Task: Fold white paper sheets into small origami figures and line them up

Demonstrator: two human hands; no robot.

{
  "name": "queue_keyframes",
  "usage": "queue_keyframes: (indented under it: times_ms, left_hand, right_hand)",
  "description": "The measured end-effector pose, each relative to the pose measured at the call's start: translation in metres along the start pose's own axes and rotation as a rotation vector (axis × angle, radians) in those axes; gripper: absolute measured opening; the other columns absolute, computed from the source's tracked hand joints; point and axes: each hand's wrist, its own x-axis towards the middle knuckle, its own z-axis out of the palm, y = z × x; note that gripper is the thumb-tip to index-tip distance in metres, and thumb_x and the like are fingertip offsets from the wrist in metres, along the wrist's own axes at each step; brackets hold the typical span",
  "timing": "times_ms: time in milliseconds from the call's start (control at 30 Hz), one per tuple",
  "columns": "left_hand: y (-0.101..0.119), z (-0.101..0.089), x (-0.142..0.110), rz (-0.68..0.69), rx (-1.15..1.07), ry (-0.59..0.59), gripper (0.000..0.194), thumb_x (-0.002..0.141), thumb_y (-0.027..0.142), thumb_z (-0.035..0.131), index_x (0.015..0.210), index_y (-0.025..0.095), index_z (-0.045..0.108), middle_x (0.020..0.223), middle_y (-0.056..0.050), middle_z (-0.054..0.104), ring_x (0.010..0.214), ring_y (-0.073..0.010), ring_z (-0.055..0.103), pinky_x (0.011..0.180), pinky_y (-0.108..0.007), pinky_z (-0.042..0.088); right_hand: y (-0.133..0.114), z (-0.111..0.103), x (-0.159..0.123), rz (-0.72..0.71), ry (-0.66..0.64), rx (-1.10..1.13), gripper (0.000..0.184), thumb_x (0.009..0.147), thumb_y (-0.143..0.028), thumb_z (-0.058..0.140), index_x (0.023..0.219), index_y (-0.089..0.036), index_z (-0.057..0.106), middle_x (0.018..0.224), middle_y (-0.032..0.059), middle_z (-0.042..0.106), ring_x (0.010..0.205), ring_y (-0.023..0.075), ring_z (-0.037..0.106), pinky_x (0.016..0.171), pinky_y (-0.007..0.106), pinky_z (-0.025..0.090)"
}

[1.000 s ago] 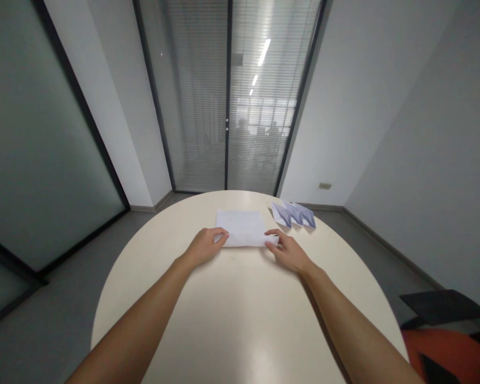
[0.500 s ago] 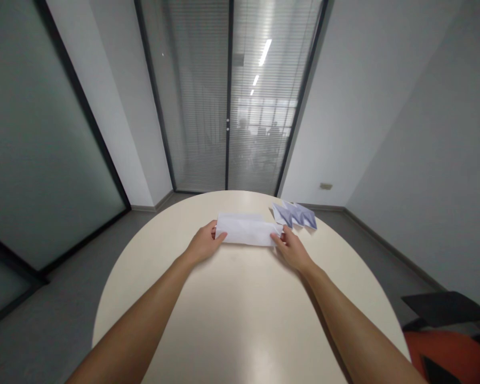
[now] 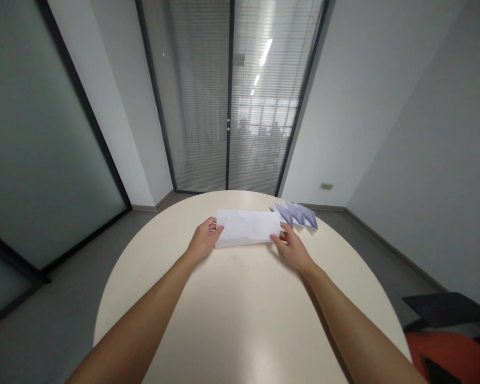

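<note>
A white sheet of paper (image 3: 247, 227), long and narrow, is held up over the far half of the round table (image 3: 240, 298). My left hand (image 3: 204, 238) is closed on its left end, thumb on the near face and fingers behind. At the right end my right hand (image 3: 291, 247) grips the paper in the same way. Just beyond my right hand lies a zigzag-folded piece of paper (image 3: 304, 216), white and bluish, partly covered by the sheet.
Past the table's far edge stands a glass partition with blinds (image 3: 228, 160). A chair with a red seat (image 3: 444, 352) and black back is at the lower right. Walls rise on both sides, with a socket plate (image 3: 326, 186) low on the right one.
The sheet has tipped so that its face shows taller and flatter, its top edge now straight across. My hands have barely shifted and keep their hold on both ends.
</note>
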Motion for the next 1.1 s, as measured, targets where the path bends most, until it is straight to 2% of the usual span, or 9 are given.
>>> queue_keyframes:
  times_ms: [133, 267, 400, 600, 733, 833, 900, 1000, 1100]
  left_hand:
    - [-0.002, 0.000, 0.000, 0.017, 0.063, 0.052, 0.033, 0.083, 0.048, 0.063, 0.097, 0.018, 0.062, 0.094, -0.009, 0.073, 0.085, -0.0219, 0.070, 0.072, -0.030, 0.053]
    - [-0.009, 0.000, 0.002, 0.031, 0.114, 0.101, 0.026, 0.086, 0.043, 0.060, 0.096, 0.019, 0.061, 0.094, -0.009, 0.074, 0.084, -0.0220, 0.070, 0.071, -0.030, 0.053]
    - [-0.020, -0.002, 0.005, 0.023, 0.195, 0.129, 0.020, 0.088, 0.037, 0.059, 0.097, 0.020, 0.062, 0.096, -0.008, 0.075, 0.084, -0.0217, 0.071, 0.071, -0.029, 0.052]
    - [-0.026, -0.002, 0.004, -0.069, 0.404, 0.118, 0.017, 0.090, 0.028, 0.058, 0.104, 0.020, 0.063, 0.096, -0.009, 0.075, 0.082, -0.0214, 0.070, 0.071, -0.029, 0.050]
    - [-0.025, -0.001, 0.000, -0.098, 0.448, 0.068, 0.031, 0.090, 0.028, 0.059, 0.120, 0.020, 0.059, 0.096, -0.009, 0.075, 0.085, -0.0222, 0.070, 0.076, -0.030, 0.050]
    - [-0.025, -0.001, -0.003, -0.099, 0.450, 0.077, 0.053, 0.087, 0.030, 0.064, 0.137, 0.019, 0.049, 0.105, -0.012, 0.073, 0.101, -0.0268, 0.069, 0.086, -0.036, 0.051]
    - [-0.023, 0.002, -0.007, -0.034, 0.532, 0.097, 0.067, 0.085, 0.029, 0.064, 0.146, 0.017, 0.040, 0.125, -0.017, 0.066, 0.121, -0.0312, 0.061, 0.097, -0.042, 0.047]
    - [-0.017, 0.010, -0.013, 0.139, 0.737, 0.066, 0.079, 0.084, 0.030, 0.062, 0.153, 0.014, 0.028, 0.158, -0.021, 0.034, 0.148, -0.0349, 0.029, 0.116, -0.049, 0.031]
    - [-0.009, 0.021, -0.021, 0.200, 0.811, -0.130, 0.076, 0.090, 0.037, 0.054, 0.156, 0.013, 0.024, 0.164, -0.018, 0.023, 0.153, -0.0323, 0.016, 0.121, -0.049, 0.022]
  right_hand:
    - [0.005, 0.000, 0.001, -0.016, 0.033, -0.085, 0.054, 0.091, -0.050, 0.059, 0.132, -0.019, 0.044, 0.075, -0.0020, 0.058, 0.071, 0.0185, 0.059, 0.066, 0.032, 0.049]
    - [0.006, 0.000, 0.002, -0.036, 0.037, -0.115, 0.055, 0.092, -0.049, 0.058, 0.135, -0.019, 0.043, 0.071, -0.0048, 0.050, 0.067, 0.0167, 0.053, 0.065, 0.030, 0.047]
    - [0.003, 0.000, 0.001, -0.047, 0.005, -0.112, 0.053, 0.092, -0.047, 0.057, 0.136, -0.020, 0.044, 0.071, -0.0046, 0.050, 0.066, 0.0166, 0.052, 0.067, 0.031, 0.046]
    - [-0.001, 0.000, -0.001, -0.033, -0.041, -0.172, 0.059, 0.091, -0.045, 0.056, 0.143, -0.020, 0.041, 0.070, -0.0043, 0.051, 0.064, 0.0165, 0.051, 0.063, 0.029, 0.043]
    - [0.000, -0.001, -0.002, -0.021, -0.049, -0.215, 0.063, 0.091, -0.046, 0.055, 0.145, -0.018, 0.038, 0.071, -0.0033, 0.055, 0.063, 0.0172, 0.052, 0.063, 0.029, 0.044]
    - [0.001, -0.002, -0.002, -0.013, -0.057, -0.251, 0.065, 0.091, -0.045, 0.055, 0.146, -0.017, 0.037, 0.074, -0.0017, 0.059, 0.065, 0.0179, 0.054, 0.065, 0.030, 0.045]
    - [0.001, -0.002, -0.003, -0.014, -0.073, -0.287, 0.065, 0.091, -0.044, 0.055, 0.147, -0.018, 0.036, 0.076, -0.0012, 0.061, 0.066, 0.0180, 0.056, 0.066, 0.030, 0.045]
    - [0.000, -0.002, -0.004, -0.018, -0.094, -0.329, 0.064, 0.091, -0.042, 0.054, 0.148, -0.017, 0.036, 0.076, -0.0012, 0.063, 0.067, 0.0179, 0.057, 0.066, 0.030, 0.045]
    - [-0.002, -0.002, -0.004, -0.009, -0.116, -0.372, 0.062, 0.091, -0.041, 0.053, 0.147, -0.016, 0.038, 0.079, 0.0001, 0.064, 0.068, 0.0184, 0.059, 0.067, 0.031, 0.047]
